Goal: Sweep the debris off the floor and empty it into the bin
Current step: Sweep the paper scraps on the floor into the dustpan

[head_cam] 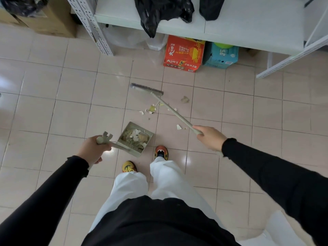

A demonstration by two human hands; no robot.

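My right hand (210,137) grips the pale green broom handle (174,112); the broom head (147,89) rests on the tiled floor beyond a scatter of debris (151,109). Those scraps are yellowish leaves and white bits, with one white piece (178,127) nearer my right hand and a crumpled piece (185,99) further right. My left hand (94,150) holds the upright handle of the green dustpan (148,134), which stands on the floor just ahead of my feet. The pan holds several leaves and paper scraps.
A white metal shelf (248,27) spans the far side with black plastic bags (159,11) on it. Under it stand a red carton (183,54) and a teal carton (221,55). Cardboard boxes (49,20) sit at far left. My shoes (161,152) are close behind the dustpan.
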